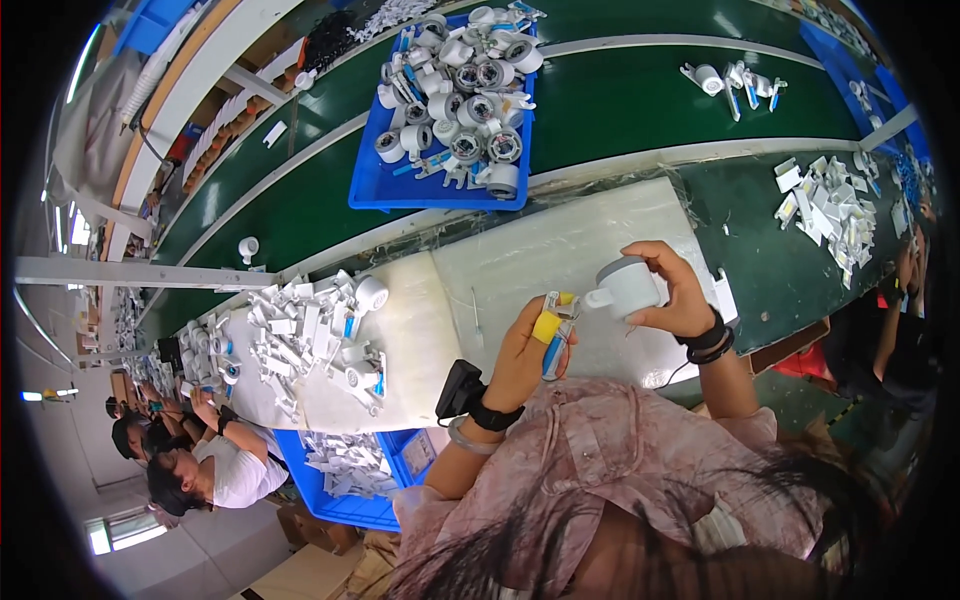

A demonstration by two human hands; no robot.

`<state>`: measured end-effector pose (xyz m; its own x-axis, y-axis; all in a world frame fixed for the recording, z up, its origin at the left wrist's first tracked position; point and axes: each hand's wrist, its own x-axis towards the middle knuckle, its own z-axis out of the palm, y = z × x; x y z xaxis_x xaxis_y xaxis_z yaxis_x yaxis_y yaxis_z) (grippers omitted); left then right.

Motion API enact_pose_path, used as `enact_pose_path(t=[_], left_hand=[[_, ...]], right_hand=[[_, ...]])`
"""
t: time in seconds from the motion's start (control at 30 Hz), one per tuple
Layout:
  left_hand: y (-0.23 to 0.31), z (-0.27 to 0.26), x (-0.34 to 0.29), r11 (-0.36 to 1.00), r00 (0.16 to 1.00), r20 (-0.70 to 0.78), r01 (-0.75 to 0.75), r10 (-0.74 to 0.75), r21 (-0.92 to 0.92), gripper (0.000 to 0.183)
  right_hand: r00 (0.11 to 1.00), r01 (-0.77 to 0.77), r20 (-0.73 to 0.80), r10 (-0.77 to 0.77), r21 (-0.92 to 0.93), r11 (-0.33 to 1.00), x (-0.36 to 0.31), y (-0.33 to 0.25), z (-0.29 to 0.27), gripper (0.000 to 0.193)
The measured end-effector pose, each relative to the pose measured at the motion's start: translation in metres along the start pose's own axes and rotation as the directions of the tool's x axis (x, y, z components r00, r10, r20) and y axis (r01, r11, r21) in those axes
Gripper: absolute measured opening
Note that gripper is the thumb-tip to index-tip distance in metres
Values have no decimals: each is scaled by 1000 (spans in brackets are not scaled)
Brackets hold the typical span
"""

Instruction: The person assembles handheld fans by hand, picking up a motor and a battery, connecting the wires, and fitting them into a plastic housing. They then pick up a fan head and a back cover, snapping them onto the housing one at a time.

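My right hand point(684, 295) is closed round a white round plastic housing point(632, 286) with a grey rim, held above the pale mat. A short stub on the housing points left toward my left hand point(528, 345). That hand is closed on a small white plastic piece with a blue strip point(554, 352); its far side is hidden by my fingers. Yellow wrapping point(547, 326) shows on the fingers. The stub and the white piece are close together; whether they touch, I cannot tell. A black device point(461, 388) is strapped at my left wrist.
A blue bin point(367, 190) heaped with round white parts stands on the green conveyor. White plastic parts point(300, 330) lie left; small white pieces point(830, 210) lie right. Another blue bin point(375, 515) sits below the table edge. Co-workers are at left point(240, 465) and right point(905, 330).
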<state>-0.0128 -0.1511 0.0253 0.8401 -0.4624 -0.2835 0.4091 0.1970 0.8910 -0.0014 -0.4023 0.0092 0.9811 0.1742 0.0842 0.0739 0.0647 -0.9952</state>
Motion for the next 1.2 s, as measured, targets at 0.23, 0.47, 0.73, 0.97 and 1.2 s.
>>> enact_pose_path(t=[0.23, 0.47, 0.73, 0.97, 1.2], left_hand=[[0, -3, -4, 993, 990, 140, 2, -19, 122, 36], [-4, 4, -8, 990, 995, 95, -10, -3, 139, 35], [1, -3, 2, 991, 974, 199, 124, -111, -55, 44], [1, 3, 15, 964, 976, 216, 84, -29, -250, 42], [-7, -2, 25, 956, 998, -58, 9, -27, -295, 31]], right_hand=[[850, 485, 451, -271, -475, 734, 57, -63, -7, 64], [744, 502, 665, -65, -492, 711, 88, -77, -1, 56], [692, 456, 700, 176, -614, 644, 102, -85, 28, 54], [786, 462, 605, 123, -708, 534, 99, -64, 51, 57], [876, 345, 477, 75, -726, 596, 94, -53, 65, 44]])
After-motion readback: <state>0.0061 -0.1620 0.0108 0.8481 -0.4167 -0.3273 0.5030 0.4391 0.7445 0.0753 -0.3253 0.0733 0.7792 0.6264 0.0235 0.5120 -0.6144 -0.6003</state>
